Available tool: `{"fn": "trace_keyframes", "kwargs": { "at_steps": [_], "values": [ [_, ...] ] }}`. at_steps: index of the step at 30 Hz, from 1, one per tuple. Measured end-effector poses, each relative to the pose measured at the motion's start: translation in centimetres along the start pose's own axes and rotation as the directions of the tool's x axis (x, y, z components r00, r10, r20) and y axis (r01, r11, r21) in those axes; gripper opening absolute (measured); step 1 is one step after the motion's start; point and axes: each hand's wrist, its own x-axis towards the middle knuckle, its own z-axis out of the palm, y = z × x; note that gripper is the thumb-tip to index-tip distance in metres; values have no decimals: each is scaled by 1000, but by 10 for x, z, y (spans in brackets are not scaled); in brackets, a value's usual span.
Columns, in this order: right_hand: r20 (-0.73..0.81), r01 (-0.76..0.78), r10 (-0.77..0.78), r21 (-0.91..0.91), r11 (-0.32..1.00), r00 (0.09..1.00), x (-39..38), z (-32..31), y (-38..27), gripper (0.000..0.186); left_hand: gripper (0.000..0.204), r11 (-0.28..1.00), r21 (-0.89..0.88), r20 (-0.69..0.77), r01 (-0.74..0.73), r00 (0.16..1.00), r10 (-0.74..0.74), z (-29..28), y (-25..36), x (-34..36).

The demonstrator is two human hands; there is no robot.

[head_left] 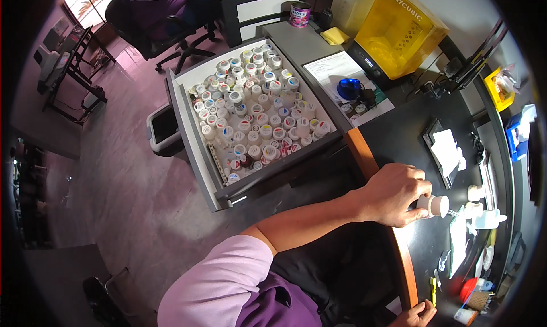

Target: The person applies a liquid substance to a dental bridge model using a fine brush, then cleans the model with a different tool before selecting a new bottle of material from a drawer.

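Observation:
My left hand (393,199) reaches over the desk edge, fingers wrapped round a small white bottle (437,206) tilted toward the right. Just past the bottle stand other small white containers (474,193) and a pale squeeze bottle (489,219). At the bottom of the view my right hand (416,315) is partly cut off. Its fingers are curled at the lower end of a slim yellow tool (433,293). White paper (457,241) lies on the desk between the two hands.
An open drawer (188,122) full of white-capped bottles (262,119) is at the left. Beyond it are a bin (162,127) and a person in an office chair (159,19). A yellow translucent machine (399,33) and a red-topped holder (469,288) stand on the work surfaces.

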Motion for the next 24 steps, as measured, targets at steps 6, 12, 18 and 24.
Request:
{"fn": "trace_keyframes", "kwargs": {
  "at_steps": [6,12,18,24],
  "values": [
    [2,17,-17,-19,1000,1000,1,0,0,8,29,1000,10,10,8,1000,-8,0,1,0],
    [4,12,-12,-11,1000,1000,2,-1,-4,8,29,1000,19,17,11,1000,-11,-1,1,1],
    [10,21,-21,-19,1000,1000,2,-2,0,8,30,999,29,29,14,999,-15,-1,2,1],
    [-12,32,-33,-12,999,999,1,0,3,9,30,998,53,43,18,999,-20,0,3,1]
  ]
}}
